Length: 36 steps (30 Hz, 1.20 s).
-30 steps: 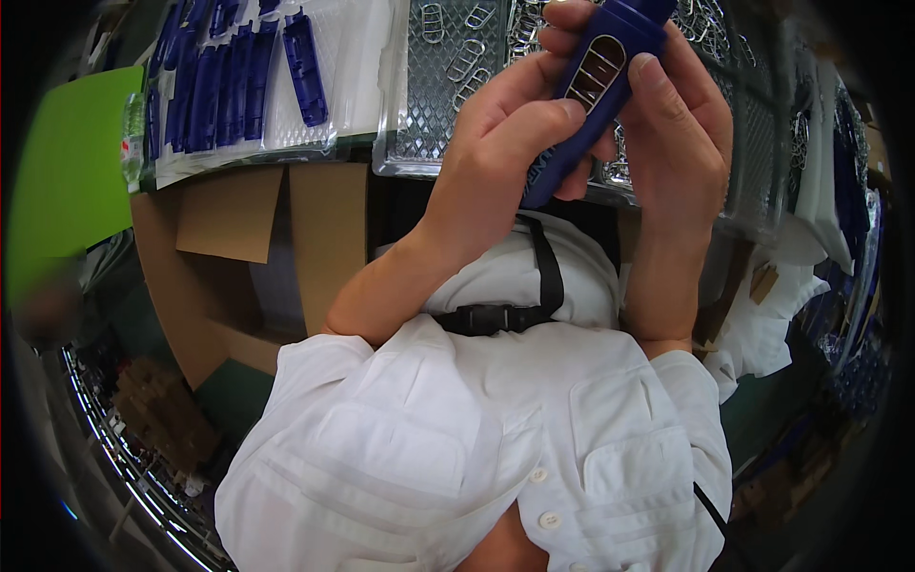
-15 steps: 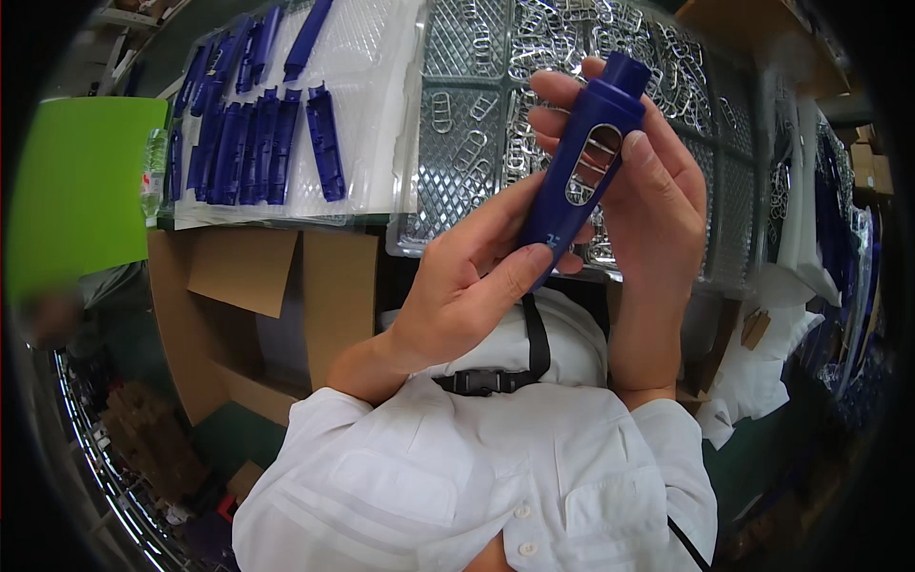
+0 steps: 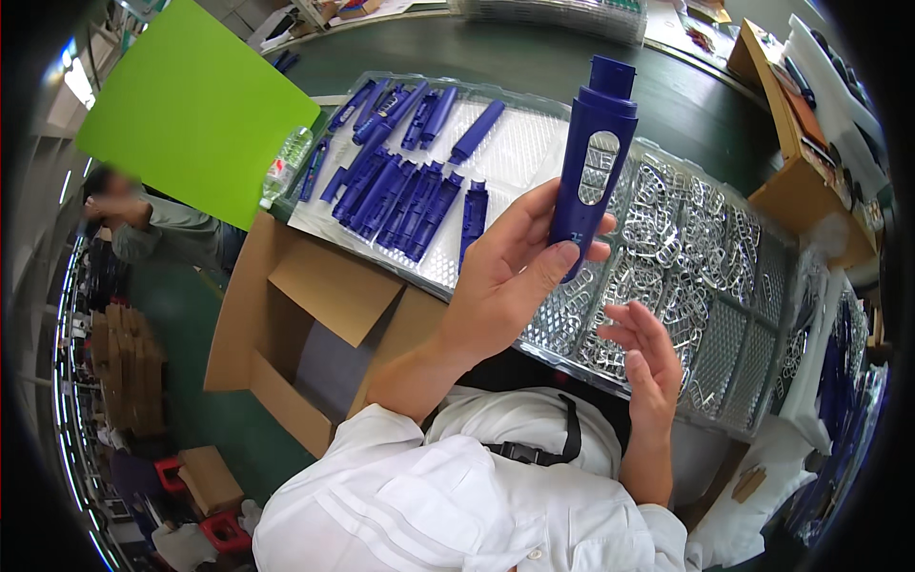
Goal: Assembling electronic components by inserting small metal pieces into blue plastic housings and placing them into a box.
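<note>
My left hand (image 3: 515,276) is closed round the lower end of a dark blue plastic casing (image 3: 604,112), held upright with a slight tilt. It has a narrower neck on top and a long oval window with a silvery rim. The lower tip is partly covered by my fingers. Below and to the right, my right hand (image 3: 653,377) is off the casing, fingers apart and curved, with nothing in it. Beneath both hands lies a clear compartment tray (image 3: 720,334) with many small metal loop-shaped pieces (image 3: 658,224).
Rows of blue half-shells (image 3: 386,195) lie on a second tray to the left. A plastic bottle (image 3: 286,167) stands by a bright green board (image 3: 195,114). An open cardboard box (image 3: 243,315) sits below. At far left is another person (image 3: 176,229); a wooden shelf (image 3: 810,181) is at right.
My right hand has let go of the casing's upper part and dropped lower. The left hand keeps hold of the casing, now more upright. The view has swung, showing more of the far table.
</note>
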Tool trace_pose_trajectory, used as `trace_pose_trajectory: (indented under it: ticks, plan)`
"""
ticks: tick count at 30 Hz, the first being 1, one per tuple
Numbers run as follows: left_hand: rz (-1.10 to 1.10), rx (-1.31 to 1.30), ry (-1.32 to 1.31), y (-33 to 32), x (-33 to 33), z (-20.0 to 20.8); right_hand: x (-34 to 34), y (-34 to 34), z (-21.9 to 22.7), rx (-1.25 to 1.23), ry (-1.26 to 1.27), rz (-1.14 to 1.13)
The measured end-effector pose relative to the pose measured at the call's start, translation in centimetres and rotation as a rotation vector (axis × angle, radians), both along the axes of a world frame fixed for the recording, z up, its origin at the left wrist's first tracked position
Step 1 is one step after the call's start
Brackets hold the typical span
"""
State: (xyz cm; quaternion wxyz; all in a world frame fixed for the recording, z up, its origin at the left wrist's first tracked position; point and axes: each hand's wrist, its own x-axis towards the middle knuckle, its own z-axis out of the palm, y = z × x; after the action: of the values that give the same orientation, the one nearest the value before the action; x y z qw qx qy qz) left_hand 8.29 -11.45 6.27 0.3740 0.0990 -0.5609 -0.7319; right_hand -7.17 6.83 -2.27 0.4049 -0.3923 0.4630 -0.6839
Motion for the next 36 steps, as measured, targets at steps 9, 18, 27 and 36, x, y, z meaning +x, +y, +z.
trace_pose_trajectory:
  ticks: [9, 18, 27, 36]
  plan:
    - [0.126, -0.024, -0.018, -2.0, -1.7, 0.3, -0.6, 2.5, -1.1, 0.073, -0.046, -0.072]
    - [0.198, -0.022, -0.262, -18.0, -15.3, -4.8, -3.0, 6.8, -1.6, 0.122, -0.096, -0.26]
    - [0.523, 0.127, -0.339, -33.2, -20.4, -8.0, -3.7, 10.7, -2.7, 0.212, -0.069, -0.449]
    - [1.133, -0.174, 0.063, -14.8, 14.1, -6.8, -5.2, 8.2, -3.2, 0.433, 0.926, -0.451]
